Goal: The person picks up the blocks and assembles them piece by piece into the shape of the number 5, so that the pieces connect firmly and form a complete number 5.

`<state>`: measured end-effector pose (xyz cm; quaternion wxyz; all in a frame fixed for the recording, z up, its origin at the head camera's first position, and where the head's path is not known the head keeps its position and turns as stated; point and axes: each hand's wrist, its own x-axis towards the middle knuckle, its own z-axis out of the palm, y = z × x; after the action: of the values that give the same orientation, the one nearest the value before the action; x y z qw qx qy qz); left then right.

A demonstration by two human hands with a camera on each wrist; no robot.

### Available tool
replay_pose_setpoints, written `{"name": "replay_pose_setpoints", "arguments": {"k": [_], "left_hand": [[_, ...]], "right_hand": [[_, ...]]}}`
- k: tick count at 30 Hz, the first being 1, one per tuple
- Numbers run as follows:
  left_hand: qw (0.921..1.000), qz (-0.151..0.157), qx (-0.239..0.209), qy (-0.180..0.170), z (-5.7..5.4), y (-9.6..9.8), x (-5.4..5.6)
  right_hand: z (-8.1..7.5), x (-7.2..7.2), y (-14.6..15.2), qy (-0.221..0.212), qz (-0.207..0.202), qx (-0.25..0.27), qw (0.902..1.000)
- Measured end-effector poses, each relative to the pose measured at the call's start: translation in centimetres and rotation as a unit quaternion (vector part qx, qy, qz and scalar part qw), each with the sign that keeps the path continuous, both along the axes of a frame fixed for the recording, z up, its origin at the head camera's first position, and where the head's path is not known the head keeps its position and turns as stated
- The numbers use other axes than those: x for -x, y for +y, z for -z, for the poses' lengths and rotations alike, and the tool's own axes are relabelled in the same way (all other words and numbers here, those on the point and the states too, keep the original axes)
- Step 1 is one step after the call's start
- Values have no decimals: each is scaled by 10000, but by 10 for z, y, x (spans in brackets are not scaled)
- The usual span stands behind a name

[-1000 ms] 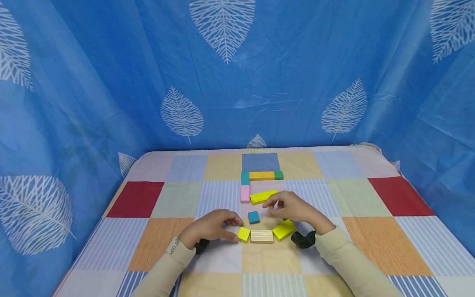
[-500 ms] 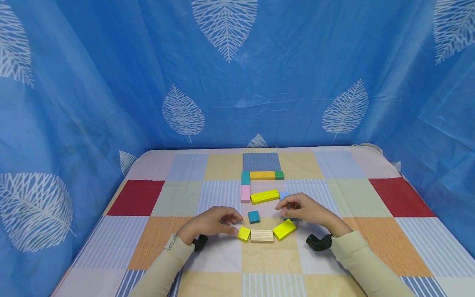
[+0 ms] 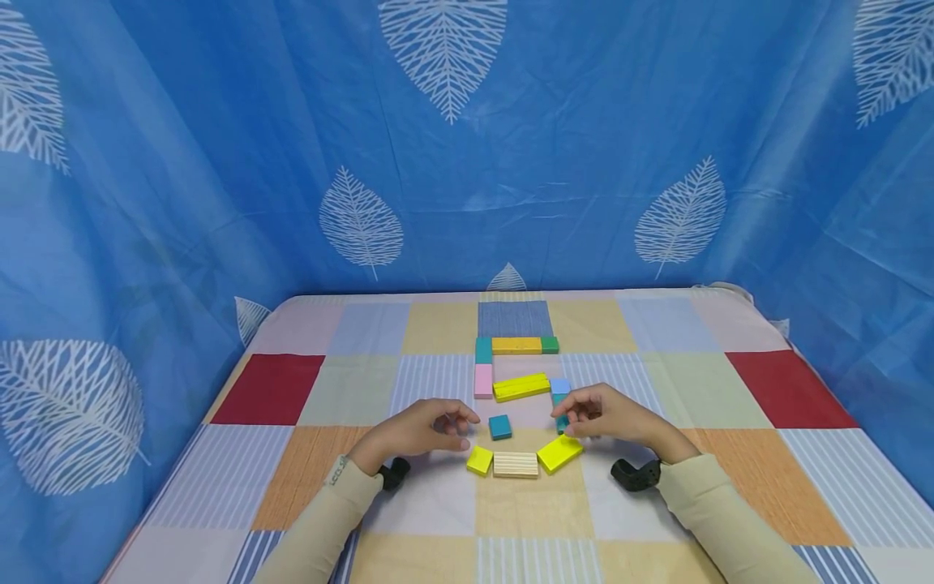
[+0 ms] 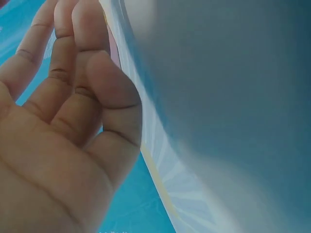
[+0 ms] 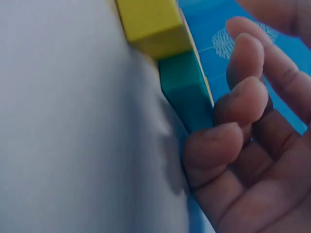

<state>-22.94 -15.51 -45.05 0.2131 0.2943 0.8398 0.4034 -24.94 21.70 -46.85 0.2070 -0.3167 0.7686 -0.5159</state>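
Several coloured wooden blocks form a rough outline on the table. My left hand is just left of a small yellow block, fingers loosely bent and holding nothing. My right hand hovers with relaxed fingers beside a teal block at the outline's right side, its fingers partly covering that block. A larger yellow block lies slanted just below it. Between the two yellow blocks sits a ridged bare-wood block. A small teal square block lies inside the outline. In the right wrist view, the fingertips are close against the teal block.
Farther back are a pink block, another teal block, an orange bar, a green block and a light blue block. Yellow bars lie slanted among them. A patchwork cloth covers the table.
My right hand has moved right, uncovering the light blue block and part of the teal block at the right side. My left hand has drawn slightly up and off the small yellow block.
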Motion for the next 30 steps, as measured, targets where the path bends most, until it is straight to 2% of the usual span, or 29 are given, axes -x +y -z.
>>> {"name": "replay_pose_setpoints", "arguments": {"k": [10,17,23,30], "left_hand": [[9999,54,-160,-25,-2,9,7],[9996,220,-189,-8,-4,18,15],[9996,273,-3,-25,-4,24,22],[9994,133,274,-147,-5,31,23]], "right_hand": [[5,1,6,-65,-534,278,9982],[6,1,6,23,-729,334,9968],[5,1,6,-84,-937,425,9947],[6,1,6,-179,-962,398,9944]]}}
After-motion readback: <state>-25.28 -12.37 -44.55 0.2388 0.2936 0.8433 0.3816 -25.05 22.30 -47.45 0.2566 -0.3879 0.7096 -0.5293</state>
